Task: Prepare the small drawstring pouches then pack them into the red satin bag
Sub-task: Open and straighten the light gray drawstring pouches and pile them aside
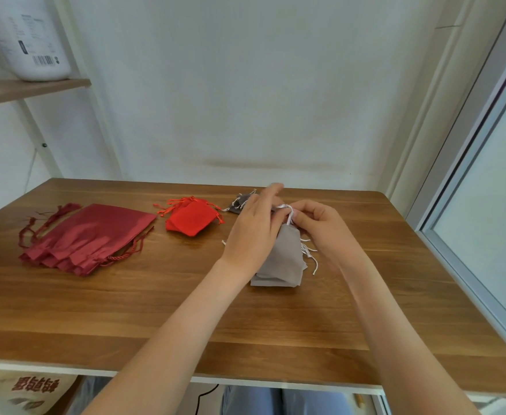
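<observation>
A light grey drawstring pouch (284, 253) is lifted by its neck above a small stack of like pouches (275, 281) on the wooden table (155, 310). My left hand (253, 232) grips the pouch's gathered top from the left. My right hand (320, 226) pinches its white cord (287, 211) on the right. Several small bright red pouches (190, 218) lie in a pile to the left. A dark grey pouch (239, 203) lies behind my left hand. The large dark red satin bags (87, 238) lie flat at the table's left.
A wall runs close behind the table. A shelf (30, 88) with a white container (33, 37) hangs at the upper left. A window frame (470, 220) borders the right edge. A printed cloth bag (27, 390) sits below the table's front left.
</observation>
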Motion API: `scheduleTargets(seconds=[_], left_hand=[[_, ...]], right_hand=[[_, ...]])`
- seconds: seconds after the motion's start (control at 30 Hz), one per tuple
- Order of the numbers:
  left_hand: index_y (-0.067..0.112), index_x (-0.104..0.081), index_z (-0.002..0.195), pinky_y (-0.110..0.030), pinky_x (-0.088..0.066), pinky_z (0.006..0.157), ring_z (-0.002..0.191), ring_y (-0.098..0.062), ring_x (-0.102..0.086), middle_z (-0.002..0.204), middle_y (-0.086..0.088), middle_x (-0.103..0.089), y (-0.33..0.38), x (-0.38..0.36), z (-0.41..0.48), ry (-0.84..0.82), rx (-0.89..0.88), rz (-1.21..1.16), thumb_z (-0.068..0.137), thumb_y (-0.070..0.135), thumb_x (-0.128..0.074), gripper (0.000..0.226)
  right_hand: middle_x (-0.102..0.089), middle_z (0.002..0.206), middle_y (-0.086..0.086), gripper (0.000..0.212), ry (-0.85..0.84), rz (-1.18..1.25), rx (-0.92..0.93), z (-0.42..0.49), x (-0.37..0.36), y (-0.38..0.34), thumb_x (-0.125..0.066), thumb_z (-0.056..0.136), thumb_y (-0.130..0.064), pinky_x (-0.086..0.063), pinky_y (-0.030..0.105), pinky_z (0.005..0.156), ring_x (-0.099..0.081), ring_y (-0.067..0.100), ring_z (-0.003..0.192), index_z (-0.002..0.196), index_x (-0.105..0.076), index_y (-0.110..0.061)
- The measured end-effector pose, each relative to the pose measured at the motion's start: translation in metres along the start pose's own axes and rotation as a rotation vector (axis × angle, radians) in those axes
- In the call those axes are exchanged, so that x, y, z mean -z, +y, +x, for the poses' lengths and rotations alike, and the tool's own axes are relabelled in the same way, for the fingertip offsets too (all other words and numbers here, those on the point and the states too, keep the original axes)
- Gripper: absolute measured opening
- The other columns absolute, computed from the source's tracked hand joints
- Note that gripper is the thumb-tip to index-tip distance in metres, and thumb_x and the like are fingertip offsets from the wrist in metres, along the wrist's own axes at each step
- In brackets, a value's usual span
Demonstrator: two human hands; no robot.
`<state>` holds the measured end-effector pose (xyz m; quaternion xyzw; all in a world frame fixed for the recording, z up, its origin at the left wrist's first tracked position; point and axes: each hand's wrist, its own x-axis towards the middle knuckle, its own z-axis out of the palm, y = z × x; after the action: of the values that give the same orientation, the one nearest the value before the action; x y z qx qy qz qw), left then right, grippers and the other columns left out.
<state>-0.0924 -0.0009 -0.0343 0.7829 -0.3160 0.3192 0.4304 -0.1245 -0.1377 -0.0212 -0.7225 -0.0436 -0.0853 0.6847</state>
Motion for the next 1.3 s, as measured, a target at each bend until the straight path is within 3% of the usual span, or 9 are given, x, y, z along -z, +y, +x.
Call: scheduleTargets(seconds=[0.13,0.27,0.47,0.6,0.77,0.9,1.0,1.17,1.3], left_hand=[[0.003,-0.046,0.118,-0.026,-0.04,0.084,0.098,-0.024,-0.046,0.115,-0.014,-0.047,0.0,0.001,0.004,0.148,0.205,0.007,0.076,0.025,-0.078,0.057],[0.015,-0.064,0.093,-0.032,-0.031,0.087,0.104,-0.025,-0.04,0.119,-0.012,-0.044,-0.004,-0.002,0.005,0.099,0.162,0.208,0.08,0.033,-0.072,0.023],[0.015,-0.064,0.081,-0.026,-0.024,0.075,0.082,-0.018,-0.048,0.086,0.0,-0.056,-0.01,-0.002,0.003,0.053,-0.034,0.288,0.089,0.029,-0.051,0.021],[0.007,-0.059,0.08,-0.027,-0.028,0.07,0.078,-0.016,-0.04,0.082,-0.007,-0.056,-0.009,-0.008,-0.005,0.037,-0.051,0.33,0.091,0.021,-0.042,0.024],[0.006,-0.054,0.08,-0.033,-0.036,0.063,0.072,-0.025,-0.048,0.081,-0.01,-0.054,-0.016,-0.014,-0.019,-0.151,0.018,0.38,0.093,0.019,-0.029,0.031],[0.007,-0.049,0.086,-0.029,-0.028,0.072,0.082,-0.019,-0.037,0.089,-0.007,-0.044,-0.017,-0.013,-0.021,-0.288,0.129,0.306,0.099,0.009,-0.035,0.018],[0.012,-0.039,0.08,-0.023,-0.021,0.065,0.083,-0.016,-0.037,0.085,0.0,-0.04,-0.014,-0.012,-0.018,-0.379,0.252,0.175,0.1,0.012,-0.034,0.021],[0.018,-0.037,0.07,-0.015,-0.029,0.059,0.069,-0.009,-0.037,0.074,0.005,-0.039,-0.008,-0.001,-0.006,-0.43,0.381,-0.013,0.099,0.011,-0.038,0.03],[0.02,-0.048,0.074,-0.021,-0.031,0.083,0.101,-0.011,-0.04,0.101,0.003,-0.044,-0.008,0.008,0.0,-0.35,0.493,-0.151,0.097,0.016,-0.046,0.023]], right_hand=[[-0.062,0.071,-0.001,0.019,0.029,-0.072,0.041,0.002,-0.001,0.001,-0.052,0.095,-0.007,-0.045,0.017,0.06,-0.053,0.007,0.064,0.087,-0.068,-0.012],[-0.063,0.069,-0.007,0.019,0.06,-0.093,0.055,0.003,-0.004,0.008,-0.052,0.095,-0.008,-0.044,0.019,0.061,-0.053,0.005,0.064,0.087,-0.068,-0.015],[-0.064,0.072,-0.009,0.015,0.114,-0.108,0.088,0.004,-0.006,0.012,-0.055,0.094,-0.011,-0.044,0.021,0.065,-0.054,0.005,0.068,0.089,-0.068,-0.014],[-0.067,0.082,-0.006,0.017,0.301,-0.174,0.097,0.007,-0.007,0.017,-0.055,0.093,-0.013,-0.046,0.019,0.068,-0.058,0.006,0.074,0.085,-0.065,-0.023],[-0.063,0.081,-0.005,0.013,0.4,-0.278,-0.011,0.007,-0.002,0.028,-0.052,0.093,-0.015,-0.042,0.017,0.062,-0.053,0.005,0.069,0.089,-0.064,-0.018],[-0.061,0.081,-0.001,0.01,0.435,-0.278,-0.1,0.005,-0.001,0.037,-0.052,0.091,-0.014,-0.046,0.024,0.061,-0.051,0.011,0.068,0.087,-0.061,-0.016],[-0.06,0.082,-0.002,0.005,0.477,-0.31,-0.088,0.004,-0.001,0.038,-0.055,0.089,-0.013,-0.045,0.02,0.061,-0.053,0.011,0.071,0.087,-0.059,-0.013],[-0.059,0.08,-0.003,0.004,0.483,-0.348,-0.033,0.003,-0.001,0.037,-0.056,0.089,-0.013,-0.04,0.016,0.058,-0.05,0.007,0.067,0.086,-0.058,-0.012],[-0.067,0.088,0.005,0.011,0.334,-0.239,-0.013,0.007,0.01,0.028,-0.053,0.093,-0.013,-0.053,0.033,0.076,-0.061,0.013,0.08,0.088,-0.062,-0.015]])
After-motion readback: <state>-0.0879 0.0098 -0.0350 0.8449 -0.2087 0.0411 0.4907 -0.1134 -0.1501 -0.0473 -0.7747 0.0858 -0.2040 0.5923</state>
